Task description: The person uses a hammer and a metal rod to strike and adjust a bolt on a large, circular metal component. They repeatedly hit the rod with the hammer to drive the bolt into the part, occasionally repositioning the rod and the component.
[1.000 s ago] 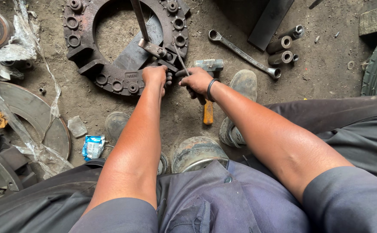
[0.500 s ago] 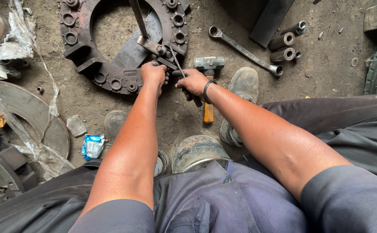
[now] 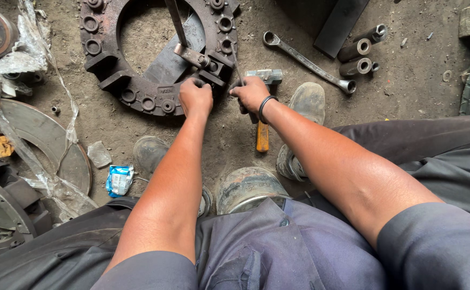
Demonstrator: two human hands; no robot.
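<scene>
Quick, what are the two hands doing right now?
Left hand: closed in a fist at the rusty metal ring's edge.
Right hand: closed around a thin metal rod.

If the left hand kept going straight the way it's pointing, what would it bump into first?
Most likely the rusty round metal ring on the ground: the left hand already sits at its near rim, by a small bracket. Depth is hard to judge.

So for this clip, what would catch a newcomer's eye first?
The big rusty ring-shaped metal plate on the dirt floor at top centre, with the left hand and right hand both at its near edge. Next, the orange-handled hammer lying under the right hand, and the long wrench to the upper right beside dark sockets.
</scene>
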